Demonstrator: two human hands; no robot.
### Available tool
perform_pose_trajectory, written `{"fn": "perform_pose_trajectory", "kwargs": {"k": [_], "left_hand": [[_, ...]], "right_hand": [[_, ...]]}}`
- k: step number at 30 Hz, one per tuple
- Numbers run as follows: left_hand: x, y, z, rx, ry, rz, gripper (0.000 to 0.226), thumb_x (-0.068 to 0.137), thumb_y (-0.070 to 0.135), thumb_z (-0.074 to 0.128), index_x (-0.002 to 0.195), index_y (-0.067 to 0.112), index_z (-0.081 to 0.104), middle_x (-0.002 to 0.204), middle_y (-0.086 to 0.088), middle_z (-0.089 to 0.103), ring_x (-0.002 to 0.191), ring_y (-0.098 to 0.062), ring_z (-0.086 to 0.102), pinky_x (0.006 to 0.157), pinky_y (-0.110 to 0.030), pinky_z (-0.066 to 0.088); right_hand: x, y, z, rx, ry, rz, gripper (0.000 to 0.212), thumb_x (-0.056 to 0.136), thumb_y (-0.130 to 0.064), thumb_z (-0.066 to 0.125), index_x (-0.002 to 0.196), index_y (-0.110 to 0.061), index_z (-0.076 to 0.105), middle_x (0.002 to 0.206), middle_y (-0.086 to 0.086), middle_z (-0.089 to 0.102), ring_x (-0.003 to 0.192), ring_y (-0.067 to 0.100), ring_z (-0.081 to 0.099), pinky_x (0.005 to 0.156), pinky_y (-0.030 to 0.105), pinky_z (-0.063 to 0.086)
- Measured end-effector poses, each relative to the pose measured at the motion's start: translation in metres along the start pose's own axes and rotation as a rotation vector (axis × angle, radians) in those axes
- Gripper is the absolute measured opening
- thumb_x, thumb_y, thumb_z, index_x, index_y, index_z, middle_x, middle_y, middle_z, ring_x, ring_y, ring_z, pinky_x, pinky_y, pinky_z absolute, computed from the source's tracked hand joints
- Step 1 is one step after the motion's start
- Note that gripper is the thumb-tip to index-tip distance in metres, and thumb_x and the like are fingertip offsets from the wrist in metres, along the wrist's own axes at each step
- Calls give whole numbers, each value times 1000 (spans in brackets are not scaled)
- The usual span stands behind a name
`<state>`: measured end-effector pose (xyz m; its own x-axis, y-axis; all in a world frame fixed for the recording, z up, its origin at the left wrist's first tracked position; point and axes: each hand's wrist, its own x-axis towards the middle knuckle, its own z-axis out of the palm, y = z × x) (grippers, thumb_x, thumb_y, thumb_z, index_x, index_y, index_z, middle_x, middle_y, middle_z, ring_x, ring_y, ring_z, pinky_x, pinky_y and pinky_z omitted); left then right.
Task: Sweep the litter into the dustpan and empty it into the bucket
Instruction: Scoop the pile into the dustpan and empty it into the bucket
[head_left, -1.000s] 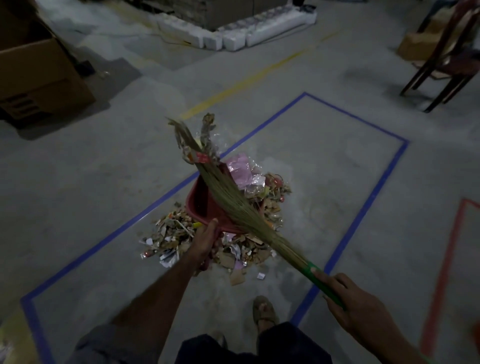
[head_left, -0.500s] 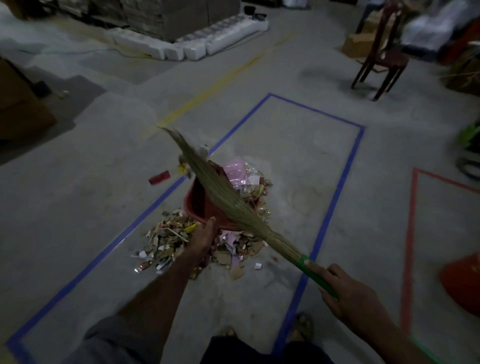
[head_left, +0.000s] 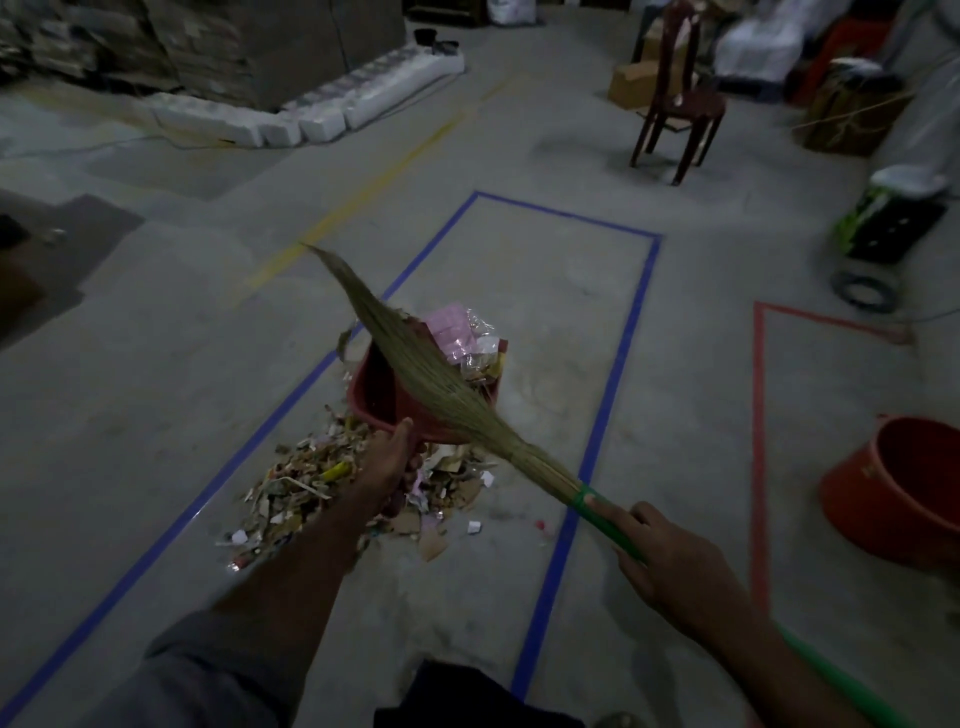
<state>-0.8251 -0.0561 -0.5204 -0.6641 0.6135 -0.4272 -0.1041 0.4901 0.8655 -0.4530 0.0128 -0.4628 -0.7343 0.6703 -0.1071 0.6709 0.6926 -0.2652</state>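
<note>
A red dustpan (head_left: 375, 399) loaded with pink and clear wrappers sits over a litter pile (head_left: 311, 483) of paper scraps inside a blue-taped rectangle. My left hand (head_left: 387, 460) grips the dustpan's handle at its near edge. My right hand (head_left: 670, 558) grips the green handle of a straw broom (head_left: 415, 364), whose bristles lie raised across the top of the dustpan, tip pointing far left. A red bucket (head_left: 898, 488) stands on the floor at the right edge.
A dark wooden chair (head_left: 678, 104) stands at the back right, with boxes and bags behind it. White foam blocks (head_left: 311, 117) and stacked cartons line the back left. A green-and-black object (head_left: 883, 223) and coiled cable lie at right. Red tape (head_left: 758, 441) marks the floor beside the bucket.
The view has swung right, bringing the red bucket and chair further in. The broom stays raised over the dustpan; a red scrap seen in the air earlier is gone.
</note>
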Motion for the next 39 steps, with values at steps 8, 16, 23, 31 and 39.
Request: {"fn": "perform_pose_trajectory", "kwargs": {"k": [8, 16, 23, 31, 39], "left_hand": [[-29, 39, 131, -42, -67, -40, 47, 105, 43, 40, 69, 14, 49, 58, -7, 45, 33, -12, 34, 36, -17, 25], [-55, 72, 273, -41, -255, -59, 51, 105, 46, 37, 76, 7, 52, 47, 1, 39, 34, -9, 28, 38, -16, 22], [-62, 101, 402, 100, -408, -60, 51, 105, 44, 36, 79, 5, 54, 49, 1, 40, 40, -14, 30, 43, -23, 25], [-61, 133, 581, 141, -538, -71, 50, 106, 43, 37, 78, 5, 53, 52, -2, 37, 36, -11, 27, 38, -18, 23], [-60, 164, 759, 221, -652, -32, 51, 105, 44, 39, 81, 3, 56, 56, -7, 43, 35, -13, 34, 38, -18, 26]], "right_hand": [[-46, 108, -42, -18, 49, 22, 73, 88, -28, 67, 152, -41, 33, 83, -8, 46, 47, 8, 40, 41, 16, 30], [-111, 209, -66, 41, 59, 178, 82, 88, -31, 70, 152, -50, 21, 89, -7, 50, 57, 8, 44, 45, 15, 26], [-159, 288, -73, 114, 122, 327, 82, 80, -24, 76, 148, -42, 34, 88, -3, 58, 50, 11, 50, 42, 18, 29], [-182, 412, -84, 151, 175, 473, 62, 83, -35, 64, 143, -31, 50, 77, -4, 52, 47, 11, 48, 43, 18, 26], [-208, 545, -92, 185, 145, 637, 62, 92, -41, 51, 152, -37, 36, 94, 2, 60, 59, 20, 56, 45, 35, 47]]}}
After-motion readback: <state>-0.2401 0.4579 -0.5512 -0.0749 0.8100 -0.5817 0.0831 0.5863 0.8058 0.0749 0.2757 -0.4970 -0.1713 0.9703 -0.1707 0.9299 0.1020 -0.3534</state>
